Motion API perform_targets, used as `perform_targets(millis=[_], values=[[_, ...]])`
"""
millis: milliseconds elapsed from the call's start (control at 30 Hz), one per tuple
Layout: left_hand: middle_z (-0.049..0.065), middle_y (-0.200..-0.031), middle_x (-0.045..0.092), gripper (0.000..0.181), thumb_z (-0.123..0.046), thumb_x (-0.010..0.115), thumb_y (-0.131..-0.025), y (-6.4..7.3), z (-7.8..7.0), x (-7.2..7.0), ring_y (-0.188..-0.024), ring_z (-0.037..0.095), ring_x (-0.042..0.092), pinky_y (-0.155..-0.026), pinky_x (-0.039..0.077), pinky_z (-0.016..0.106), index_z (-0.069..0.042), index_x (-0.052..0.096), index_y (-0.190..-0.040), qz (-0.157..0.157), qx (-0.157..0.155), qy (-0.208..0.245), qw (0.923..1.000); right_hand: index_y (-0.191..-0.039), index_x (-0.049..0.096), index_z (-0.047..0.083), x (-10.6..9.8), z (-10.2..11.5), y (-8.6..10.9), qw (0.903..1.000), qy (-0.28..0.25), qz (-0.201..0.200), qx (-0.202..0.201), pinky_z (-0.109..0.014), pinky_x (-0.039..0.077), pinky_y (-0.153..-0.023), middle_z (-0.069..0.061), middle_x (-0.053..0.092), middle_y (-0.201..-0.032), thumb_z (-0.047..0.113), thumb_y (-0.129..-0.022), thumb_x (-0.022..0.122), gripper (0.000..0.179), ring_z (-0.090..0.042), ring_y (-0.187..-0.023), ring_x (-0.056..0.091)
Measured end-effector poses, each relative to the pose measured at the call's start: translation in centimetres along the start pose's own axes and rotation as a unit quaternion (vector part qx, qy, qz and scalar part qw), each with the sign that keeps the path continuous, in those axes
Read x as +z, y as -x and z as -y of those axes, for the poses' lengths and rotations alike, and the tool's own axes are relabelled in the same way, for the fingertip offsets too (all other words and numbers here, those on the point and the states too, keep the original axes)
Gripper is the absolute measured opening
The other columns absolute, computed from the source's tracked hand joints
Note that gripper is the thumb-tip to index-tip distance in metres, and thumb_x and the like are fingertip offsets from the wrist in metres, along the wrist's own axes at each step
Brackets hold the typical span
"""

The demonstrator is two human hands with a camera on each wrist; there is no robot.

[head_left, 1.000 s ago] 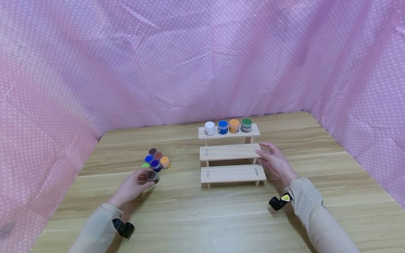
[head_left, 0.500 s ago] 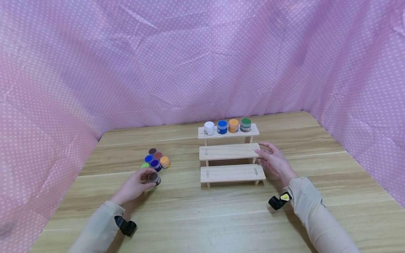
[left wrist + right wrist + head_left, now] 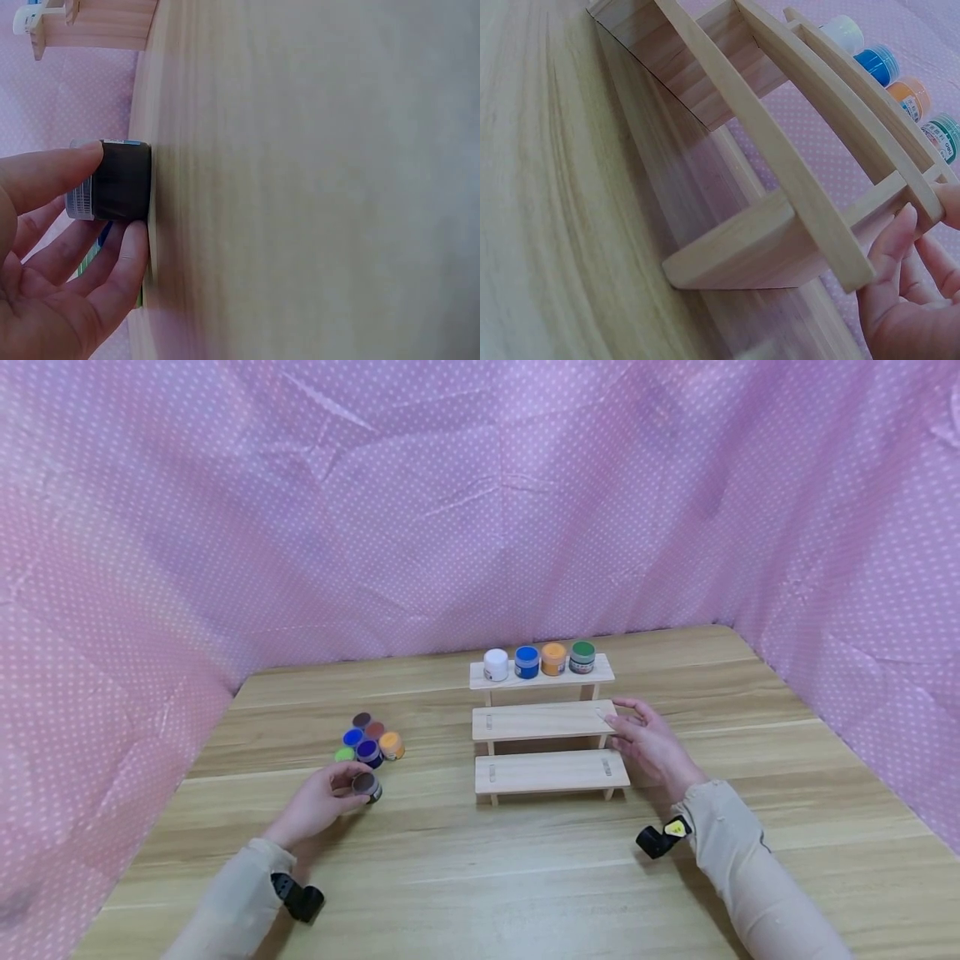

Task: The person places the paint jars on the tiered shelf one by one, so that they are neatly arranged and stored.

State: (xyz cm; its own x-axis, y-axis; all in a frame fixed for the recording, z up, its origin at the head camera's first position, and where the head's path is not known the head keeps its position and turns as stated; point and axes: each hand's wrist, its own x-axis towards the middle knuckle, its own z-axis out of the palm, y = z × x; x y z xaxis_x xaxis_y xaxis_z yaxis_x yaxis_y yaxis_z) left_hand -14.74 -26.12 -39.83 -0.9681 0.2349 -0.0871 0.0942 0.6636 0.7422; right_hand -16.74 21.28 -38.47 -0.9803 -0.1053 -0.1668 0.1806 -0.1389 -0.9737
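Observation:
My left hand (image 3: 318,802) pinches a dark paint jar (image 3: 124,180) with a clear lid between thumb and fingers. The jar's base is right at the table surface in the left wrist view. Just beyond it stand several other paint jars, among them a purple one (image 3: 369,752) and an orange one (image 3: 392,744). A three-tier wooden display rack (image 3: 551,772) occupies the table's middle. With thumb and fingers, my right hand (image 3: 652,747) holds the right end of its middle shelf (image 3: 855,142). White, blue, orange and green jars (image 3: 582,657) line the top shelf.
The wood-grain table (image 3: 465,877) runs back to a pink polka-dot cloth (image 3: 480,527) hanging behind and at both sides. Black wrist cameras (image 3: 300,899) sit at both sleeves.
My left hand has shifted slightly right and nearer with the dark paint jar, then stayed almost still. My right hand keeps its place on the rack.

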Motion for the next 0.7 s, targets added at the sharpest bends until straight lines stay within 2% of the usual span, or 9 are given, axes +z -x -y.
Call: perform_targets(millis=[267, 467, 700], values=[[0.014, -0.118, 0.061, 0.036, -0.014, 0.068, -0.084, 0.22, 0.12, 0.03, -0.113, 0.033, 0.056, -0.094, 0.047, 0.047, -0.006, 0.058, -0.118, -0.005, 0.001, -0.009, 1.0, -0.138, 0.03, 0.008, -0.09, -0.27, -0.15, 0.9998, 0.011, -0.01, 0.013, -0.013, 0.051, -0.073, 0.008, 0.056, -0.096, 0.017, -0.091, 0.058, 0.055, -0.001, -0.079, 0.056], [0.015, -0.12, 0.061, 0.041, -0.017, 0.068, -0.084, 0.22, -0.03, -0.24, -0.113, 0.034, 0.056, -0.095, 0.047, 0.047, -0.006, 0.057, -0.122, -0.019, 0.006, -0.004, 0.9998, -0.137, 0.031, 0.009, -0.16, -0.35, -0.22, 0.9999, 0.003, -0.009, 0.009, -0.012, 0.051, -0.073, 0.009, 0.056, -0.095, 0.018, -0.091, 0.059, 0.055, 0.0, -0.079, 0.056], [0.012, -0.122, 0.06, 0.044, -0.024, 0.068, -0.085, 0.27, -0.46, -0.51, -0.116, 0.032, 0.054, -0.095, 0.047, 0.046, -0.009, 0.056, -0.124, -0.022, -0.013, -0.01, 0.9996, -0.137, 0.031, 0.008, -0.21, -0.35, -0.25, 1.0, -0.003, -0.006, 0.006, -0.013, 0.051, -0.072, 0.009, 0.057, -0.095, 0.016, -0.091, 0.058, 0.053, 0.0, -0.079, 0.057]])
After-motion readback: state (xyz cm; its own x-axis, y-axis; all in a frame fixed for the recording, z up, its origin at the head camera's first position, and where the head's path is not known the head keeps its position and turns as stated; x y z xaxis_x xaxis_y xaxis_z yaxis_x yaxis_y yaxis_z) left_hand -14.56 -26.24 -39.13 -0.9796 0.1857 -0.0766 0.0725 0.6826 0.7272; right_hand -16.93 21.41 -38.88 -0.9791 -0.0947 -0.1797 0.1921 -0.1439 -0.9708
